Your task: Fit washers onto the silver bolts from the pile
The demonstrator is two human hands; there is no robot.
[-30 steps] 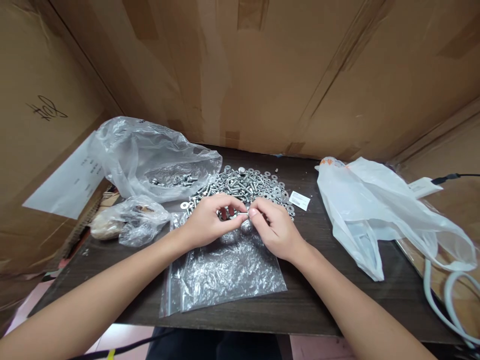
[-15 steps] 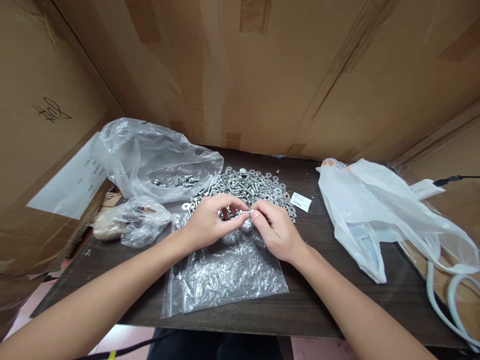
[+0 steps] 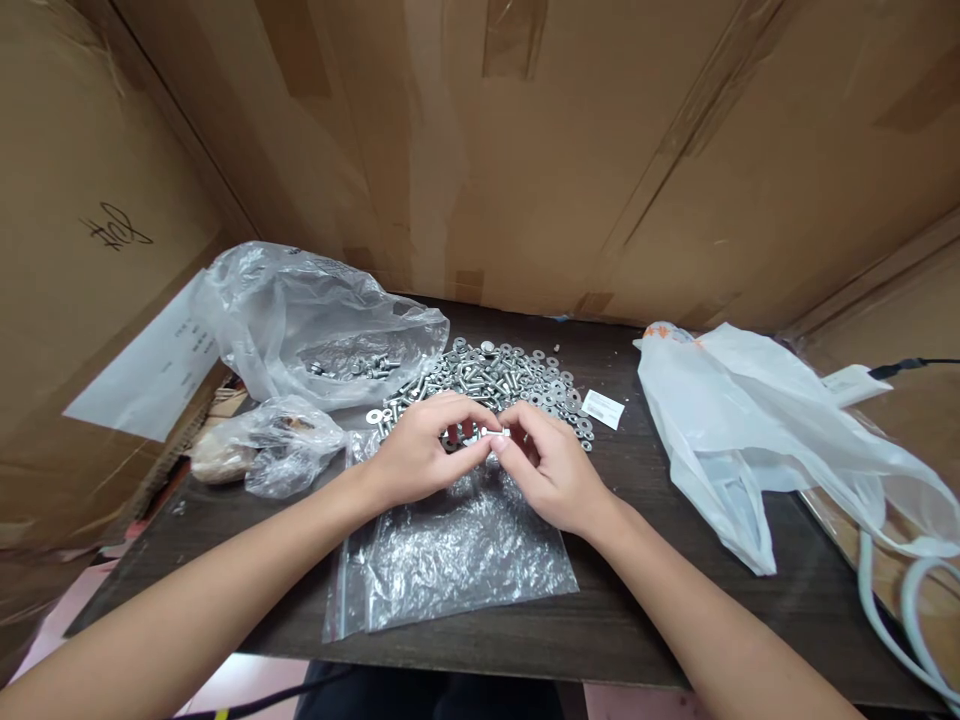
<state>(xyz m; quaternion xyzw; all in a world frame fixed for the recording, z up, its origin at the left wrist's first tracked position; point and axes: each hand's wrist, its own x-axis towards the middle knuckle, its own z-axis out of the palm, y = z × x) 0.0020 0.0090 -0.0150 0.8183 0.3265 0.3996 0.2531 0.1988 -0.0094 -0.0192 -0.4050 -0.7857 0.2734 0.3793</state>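
Two hands [image 3: 463,450] pinching one small bolt [image 3: 495,433], well inside the table's [image 3: 637,630] front edge.

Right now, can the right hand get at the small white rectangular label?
Likely yes: the label lies uncovered on the dark table beyond the right hand, only flat silver washers between. That hand's fingers hold a silver bolt, though.

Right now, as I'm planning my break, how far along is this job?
Probably done: the few bolts in the big clear bag. In hand: one bolt, at the fingertips of the left hand and right hand. Apparently not done: the much larger pile of loose bolts and washers.
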